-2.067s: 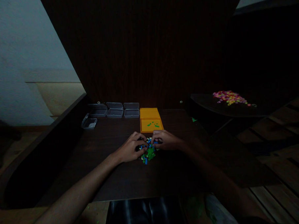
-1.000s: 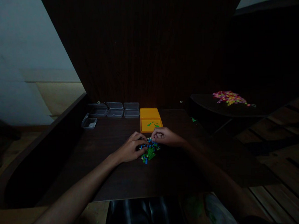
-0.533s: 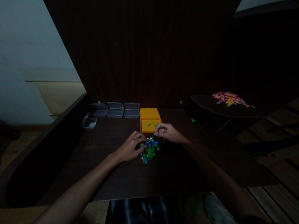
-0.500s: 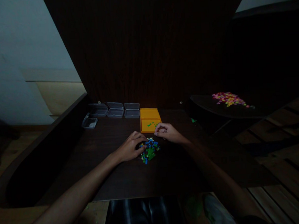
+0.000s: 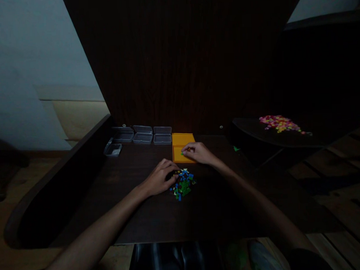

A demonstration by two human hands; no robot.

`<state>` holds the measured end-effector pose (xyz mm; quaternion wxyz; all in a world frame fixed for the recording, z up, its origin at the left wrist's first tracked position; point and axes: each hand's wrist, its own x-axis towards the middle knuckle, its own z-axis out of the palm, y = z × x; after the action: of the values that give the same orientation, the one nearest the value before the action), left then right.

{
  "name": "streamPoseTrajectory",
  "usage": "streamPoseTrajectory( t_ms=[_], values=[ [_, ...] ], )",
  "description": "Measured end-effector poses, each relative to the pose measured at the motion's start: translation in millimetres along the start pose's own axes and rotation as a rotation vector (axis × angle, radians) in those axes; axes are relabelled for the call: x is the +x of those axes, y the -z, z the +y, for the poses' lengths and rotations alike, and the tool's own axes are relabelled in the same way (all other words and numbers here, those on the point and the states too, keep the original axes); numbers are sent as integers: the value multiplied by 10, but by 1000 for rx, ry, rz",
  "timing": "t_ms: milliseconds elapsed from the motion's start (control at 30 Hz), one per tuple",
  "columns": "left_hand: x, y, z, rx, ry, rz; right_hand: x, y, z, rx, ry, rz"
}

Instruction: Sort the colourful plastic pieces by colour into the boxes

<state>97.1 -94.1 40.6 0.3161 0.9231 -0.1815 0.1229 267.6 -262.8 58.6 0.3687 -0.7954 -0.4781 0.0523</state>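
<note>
Small building bricks in green, blue and white lie in a loose pile (image 5: 185,186) on the dark desk. My left hand (image 5: 162,177) rests at the pile's left edge, its thumb and fingers apart around the nearest bricks, gripping none that I can see. Just beyond the pile stands a yellow box (image 5: 182,139) with its lid raised. Over its front compartment is my right hand (image 5: 197,152), thumb and forefinger pinched together. A green brick (image 5: 182,153) shows at those fingertips. Other bricks in the compartment are mostly hidden by this hand.
Several clear plastic cases (image 5: 142,137) stand with lids up along the back panel, left of the yellow box. A smaller clear case (image 5: 113,150) sits in front of them. Pink and yellow pieces (image 5: 282,123) are heaped on the right-hand shelf. A green scrap (image 5: 236,148) lies below it.
My right hand has moved from the box's front right corner to over its compartment, covering green bricks seen before. My left hand stays by the pile. The whole view has shifted slightly.
</note>
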Motion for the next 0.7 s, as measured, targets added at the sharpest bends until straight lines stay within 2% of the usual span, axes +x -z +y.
streamPoseTrajectory(
  t_ms=[133, 267, 533, 700],
  values=[
    [-3, 4, -5, 8, 3, 12, 205, -53, 13, -196, 40, -42],
    [-6, 2, -10, 14, -5, 9, 314, -147, 45, -340, 10, -119],
    [-8, -7, -10, 19, -22, -16, 244, -199, -38, -595, 35, -220],
    [-13, -7, -23, 30, -24, -19, 177, -99, -100, -584, 34, -152]
  ],
)
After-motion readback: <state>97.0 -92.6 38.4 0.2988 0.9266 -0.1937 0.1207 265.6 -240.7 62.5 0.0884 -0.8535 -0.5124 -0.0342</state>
